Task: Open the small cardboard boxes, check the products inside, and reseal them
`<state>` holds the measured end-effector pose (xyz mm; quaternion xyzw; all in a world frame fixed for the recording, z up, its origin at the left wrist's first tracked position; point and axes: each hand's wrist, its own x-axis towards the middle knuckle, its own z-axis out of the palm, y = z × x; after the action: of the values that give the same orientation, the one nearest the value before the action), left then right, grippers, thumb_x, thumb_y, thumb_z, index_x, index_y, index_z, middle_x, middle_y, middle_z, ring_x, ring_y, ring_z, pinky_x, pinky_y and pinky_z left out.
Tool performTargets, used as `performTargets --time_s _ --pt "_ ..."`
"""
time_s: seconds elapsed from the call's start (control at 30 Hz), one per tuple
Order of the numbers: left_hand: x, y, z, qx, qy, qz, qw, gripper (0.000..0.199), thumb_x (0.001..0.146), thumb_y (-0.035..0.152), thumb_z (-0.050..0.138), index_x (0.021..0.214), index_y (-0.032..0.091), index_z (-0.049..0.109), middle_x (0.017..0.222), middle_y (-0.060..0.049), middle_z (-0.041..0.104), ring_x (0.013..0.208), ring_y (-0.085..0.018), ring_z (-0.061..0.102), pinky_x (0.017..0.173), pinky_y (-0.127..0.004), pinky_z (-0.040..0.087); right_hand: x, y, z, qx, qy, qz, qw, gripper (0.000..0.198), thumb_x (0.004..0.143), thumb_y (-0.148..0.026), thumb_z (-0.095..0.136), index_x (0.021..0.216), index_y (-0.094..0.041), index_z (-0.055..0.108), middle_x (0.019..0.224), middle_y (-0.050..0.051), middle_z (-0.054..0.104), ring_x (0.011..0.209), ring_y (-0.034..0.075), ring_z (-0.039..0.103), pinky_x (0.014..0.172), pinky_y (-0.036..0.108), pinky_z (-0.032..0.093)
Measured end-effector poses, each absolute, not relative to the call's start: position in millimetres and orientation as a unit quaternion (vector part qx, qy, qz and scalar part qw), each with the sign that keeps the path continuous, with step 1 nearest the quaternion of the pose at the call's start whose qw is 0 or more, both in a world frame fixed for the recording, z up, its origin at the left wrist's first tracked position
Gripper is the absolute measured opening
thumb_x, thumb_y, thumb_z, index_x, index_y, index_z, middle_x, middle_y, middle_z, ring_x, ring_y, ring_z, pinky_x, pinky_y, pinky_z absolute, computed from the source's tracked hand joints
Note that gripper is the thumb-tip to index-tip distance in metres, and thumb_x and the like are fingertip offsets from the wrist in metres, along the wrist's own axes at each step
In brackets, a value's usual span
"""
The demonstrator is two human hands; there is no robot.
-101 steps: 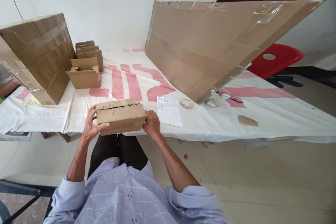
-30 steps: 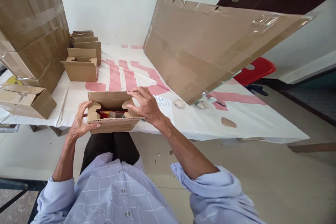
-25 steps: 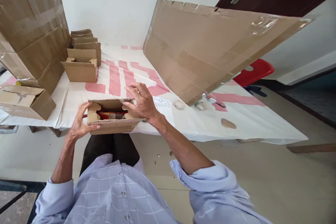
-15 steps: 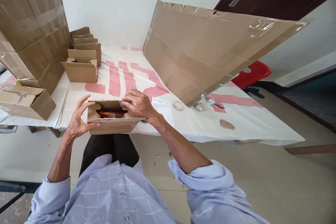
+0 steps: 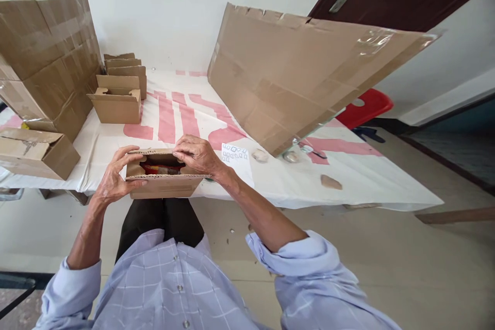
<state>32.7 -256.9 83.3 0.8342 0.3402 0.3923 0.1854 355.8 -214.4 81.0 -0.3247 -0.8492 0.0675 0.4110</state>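
A small open cardboard box sits at the table's near edge, right in front of my body. Something red shows inside it, too shaded to name. My left hand grips the box's left end, thumb on the near wall and fingers over the far side. At the far rim, my right hand pinches the cardboard edge near the right corner, its fingers bent over and the wrist crossing the box's right end.
Open boxes stand in a row behind, beside a large taped carton stack. A closed box lies at left. A big cardboard sheet leans at right. A marked paper and tape rolls lie on the covered table.
My left fingers have come down from above the far rim onto the box. My right hand has shifted slightly left along the rim. The view has also moved a little.
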Motion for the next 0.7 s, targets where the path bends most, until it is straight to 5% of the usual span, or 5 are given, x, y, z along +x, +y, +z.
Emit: performTargets --time_s 0.23,0.7 --pt "31 -252 84 0.85 0.319 0.39 0.149 0.06 0.097 0.063 0.082 0.142 0.026 0.072 0.155 -0.015 0.068 0.147 -0.037 0.063 0.126 -0.06 0.053 349 -213 94 -0.359 -0.819 0.174 0.413 0.019 0.097 -0.016 0.072 0.079 -0.021 0.075 0.083 0.003 0.073 0.079 0.017 0.066 0.078 0.031 0.052" --pt "24 -235 84 0.871 0.323 0.361 0.083 0.037 0.101 0.049 0.078 0.134 0.032 0.078 0.153 -0.012 0.07 0.15 -0.046 0.06 0.124 -0.077 0.051 339 -202 122 -0.495 -0.688 0.321 0.423 0.022 0.089 -0.014 0.077 0.068 -0.017 0.073 0.072 -0.004 0.074 0.072 0.01 0.064 0.07 0.022 0.039"
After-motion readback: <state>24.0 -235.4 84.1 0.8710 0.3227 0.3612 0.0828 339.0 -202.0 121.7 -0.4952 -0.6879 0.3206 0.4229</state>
